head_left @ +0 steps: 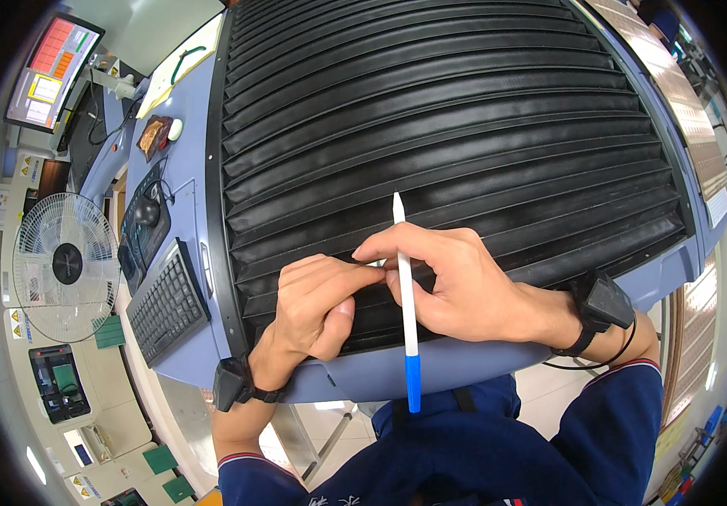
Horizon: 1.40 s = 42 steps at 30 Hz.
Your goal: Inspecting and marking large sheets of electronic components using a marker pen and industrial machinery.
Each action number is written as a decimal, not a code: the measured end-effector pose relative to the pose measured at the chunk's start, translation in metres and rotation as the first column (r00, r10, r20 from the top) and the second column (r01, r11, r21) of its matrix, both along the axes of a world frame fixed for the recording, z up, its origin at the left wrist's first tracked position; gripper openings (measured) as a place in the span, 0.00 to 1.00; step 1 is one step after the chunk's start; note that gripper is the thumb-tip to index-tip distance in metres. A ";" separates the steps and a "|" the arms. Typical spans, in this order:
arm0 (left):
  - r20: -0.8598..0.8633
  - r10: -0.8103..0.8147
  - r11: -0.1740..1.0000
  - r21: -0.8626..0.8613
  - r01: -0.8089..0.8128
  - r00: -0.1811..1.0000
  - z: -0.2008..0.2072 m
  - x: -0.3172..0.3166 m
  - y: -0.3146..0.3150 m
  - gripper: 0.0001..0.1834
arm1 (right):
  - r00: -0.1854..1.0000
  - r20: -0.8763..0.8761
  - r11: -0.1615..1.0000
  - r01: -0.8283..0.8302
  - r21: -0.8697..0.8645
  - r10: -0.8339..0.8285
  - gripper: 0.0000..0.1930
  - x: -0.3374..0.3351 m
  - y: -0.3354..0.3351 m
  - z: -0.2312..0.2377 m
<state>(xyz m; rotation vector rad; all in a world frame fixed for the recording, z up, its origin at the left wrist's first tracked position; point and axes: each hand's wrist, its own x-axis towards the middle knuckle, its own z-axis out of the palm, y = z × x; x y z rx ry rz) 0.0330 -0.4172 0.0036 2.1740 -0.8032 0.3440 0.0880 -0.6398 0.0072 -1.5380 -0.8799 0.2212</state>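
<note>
Close together over the black pleated bellows cover, my two hands meet at the fingertips. My right hand is closed with a white pen in it; the pen's blue cap points toward my body and its narrow white end points away. My left hand is curled, thumb bent in, its fingertips touching those of the right hand. A tiny pale bit shows between the fingertips, too small and too covered to name. Each wrist wears a black strapped device, the left one and the right one.
A blue-grey machine frame surrounds the bellows. On its left side are a black keyboard, a dark mouse, a crumpled brown wrapper and a yellow sheet. Beyond stand a monitor and a fan.
</note>
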 end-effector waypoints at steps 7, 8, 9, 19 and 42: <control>0.007 0.007 1.000 -0.027 -0.006 1.000 -0.001 0.000 -0.001 0.19 | 1.000 -0.005 1.000 0.003 0.003 -0.003 0.18 0.000 -0.001 0.001; 0.008 0.008 1.000 -0.018 -0.008 1.000 0.000 -0.001 -0.002 0.19 | 1.000 0.002 1.000 0.012 0.014 -0.012 0.18 0.000 -0.001 0.000; 0.014 0.007 1.000 -0.021 -0.007 1.000 0.001 -0.001 -0.002 0.19 | 1.000 -0.012 1.000 0.005 -0.003 -0.005 0.18 0.001 -0.001 0.001; 0.023 0.288 0.957 0.023 -0.288 0.957 0.017 0.002 0.015 0.22 | 0.976 0.055 0.978 0.210 0.007 -0.210 0.14 0.021 -0.008 0.016; -0.220 0.665 0.543 -0.514 -0.664 0.714 0.001 0.026 0.091 0.21 | 0.858 0.430 0.791 0.461 -0.401 -0.282 0.28 0.080 -0.032 0.017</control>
